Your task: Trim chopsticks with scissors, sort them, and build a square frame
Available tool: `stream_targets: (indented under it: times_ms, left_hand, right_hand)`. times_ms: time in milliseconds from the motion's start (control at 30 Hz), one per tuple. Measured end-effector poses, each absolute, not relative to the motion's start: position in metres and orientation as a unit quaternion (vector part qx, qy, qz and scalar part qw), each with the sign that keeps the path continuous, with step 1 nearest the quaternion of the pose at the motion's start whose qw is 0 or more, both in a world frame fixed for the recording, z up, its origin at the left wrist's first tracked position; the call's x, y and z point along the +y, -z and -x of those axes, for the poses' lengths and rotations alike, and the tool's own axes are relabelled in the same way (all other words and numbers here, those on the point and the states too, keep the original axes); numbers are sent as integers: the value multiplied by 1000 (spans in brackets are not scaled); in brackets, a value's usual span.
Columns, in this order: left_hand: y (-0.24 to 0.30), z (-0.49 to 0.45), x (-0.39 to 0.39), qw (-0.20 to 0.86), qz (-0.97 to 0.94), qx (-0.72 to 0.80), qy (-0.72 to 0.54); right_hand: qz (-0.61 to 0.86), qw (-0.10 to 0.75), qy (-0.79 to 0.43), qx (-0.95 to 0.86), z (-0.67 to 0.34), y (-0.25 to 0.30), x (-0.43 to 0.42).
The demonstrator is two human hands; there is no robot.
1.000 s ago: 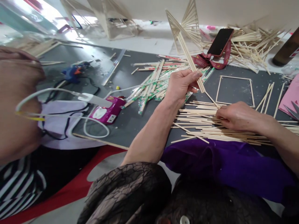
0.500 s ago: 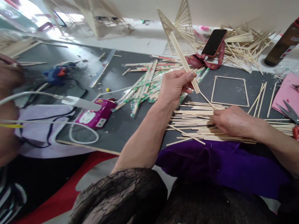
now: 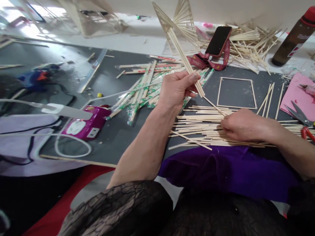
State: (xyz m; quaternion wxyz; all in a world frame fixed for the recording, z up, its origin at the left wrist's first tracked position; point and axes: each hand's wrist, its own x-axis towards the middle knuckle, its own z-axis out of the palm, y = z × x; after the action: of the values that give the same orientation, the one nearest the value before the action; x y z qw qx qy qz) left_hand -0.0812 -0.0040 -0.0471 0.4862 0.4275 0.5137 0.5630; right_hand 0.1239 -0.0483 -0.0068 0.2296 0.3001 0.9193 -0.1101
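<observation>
My left hand (image 3: 180,85) is closed around a small bundle of wooden chopsticks (image 3: 180,49), tilted up and away to the left. Over a spread of loose chopsticks (image 3: 197,123), my right hand (image 3: 243,126) has its fingers pinched on a single chopstick (image 3: 214,105). That stick slants up to the lower end of the held bundle; whether they touch I cannot tell. My right fingertips are partly hidden against the pile. Beyond this hand lies a rectangular stick frame (image 3: 236,107), flat on the dark board (image 3: 103,141).
Wrapped chopsticks (image 3: 137,91) lie left of my left hand, near a purple power adapter (image 3: 86,123) with white cables and a blue glue gun (image 3: 36,78). Behind are a fan-like stick model (image 3: 185,19), a phone (image 3: 219,41) and a bottle (image 3: 292,42). Scissors (image 3: 299,113) lie right.
The view has turned slightly right, so things sit further left. Both hands keep nearly the same pose and hold. The other person's arm at the left edge has left view.
</observation>
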Motion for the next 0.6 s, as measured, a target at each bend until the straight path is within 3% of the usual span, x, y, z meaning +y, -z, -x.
stream_targets:
  times_ms: [400,600]
  left_hand:
    - [57,83,-2,480,-443,522,-549]
    - [57,83,-2,472,-451,528,-544]
  right_hand:
    - [-314,206,85,923,-124,17,-42]
    - [-349,155,157,911,-132,2,-31]
